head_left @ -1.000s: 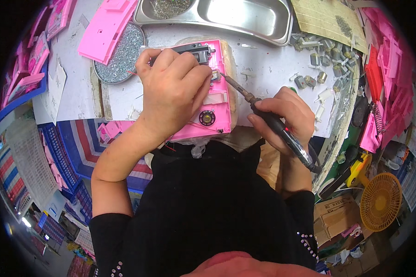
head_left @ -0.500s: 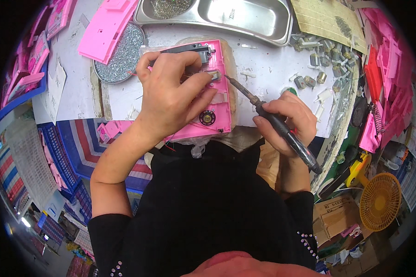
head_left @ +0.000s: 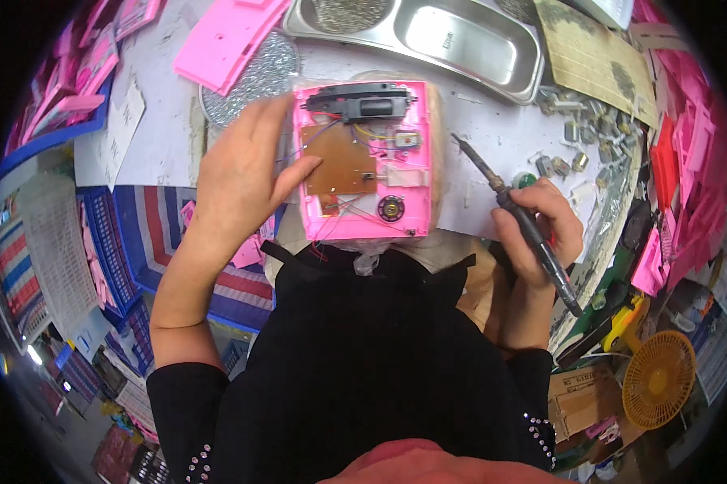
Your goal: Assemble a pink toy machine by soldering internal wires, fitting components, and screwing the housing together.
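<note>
In front of me lies a pink plastic housing (head_left: 420,218), open side up on a padded, plastic-covered rest. Inside it sit a brown circuit board (head_left: 339,161), a black module (head_left: 371,105) along the far edge, a small metal motor (head_left: 408,140) and a round speaker (head_left: 391,208), with thin wires between them. My left hand (head_left: 246,165) is at the housing's left side, fingers stretched out, thumb over the board's edge. My right hand (head_left: 541,230) grips a soldering iron (head_left: 529,222) by its black handle. The iron's tip points up and left, apart from the housing.
A round dish of small screws (head_left: 254,81) stands far left, partly under pink panels (head_left: 226,40). Behind the housing is a metal tray (head_left: 533,85). Several small motors (head_left: 577,161) lie to the right. A yellow fan (head_left: 659,379) and more pink parts (head_left: 686,177) are at far right.
My left hand has withdrawn leftward from the motor and opened, uncovering the board. The soldering iron's tip has moved right, off the housing. The whole view has shifted slightly.
</note>
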Action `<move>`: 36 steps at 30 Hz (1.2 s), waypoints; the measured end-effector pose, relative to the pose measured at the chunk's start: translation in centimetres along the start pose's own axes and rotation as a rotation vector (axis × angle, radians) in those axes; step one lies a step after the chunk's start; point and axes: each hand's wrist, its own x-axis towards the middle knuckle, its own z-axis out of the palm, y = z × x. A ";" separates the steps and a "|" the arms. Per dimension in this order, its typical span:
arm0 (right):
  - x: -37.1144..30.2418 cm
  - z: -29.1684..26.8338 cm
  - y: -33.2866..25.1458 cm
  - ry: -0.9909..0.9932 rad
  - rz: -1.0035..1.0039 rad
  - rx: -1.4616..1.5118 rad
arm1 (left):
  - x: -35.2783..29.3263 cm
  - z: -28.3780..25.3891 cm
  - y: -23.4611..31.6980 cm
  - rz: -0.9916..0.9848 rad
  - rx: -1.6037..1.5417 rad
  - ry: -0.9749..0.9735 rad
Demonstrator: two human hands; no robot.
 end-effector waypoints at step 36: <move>6.4 10.1 -2.4 -0.063 0.285 0.407 | 1.6 3.2 2.0 -0.359 -1.230 -0.159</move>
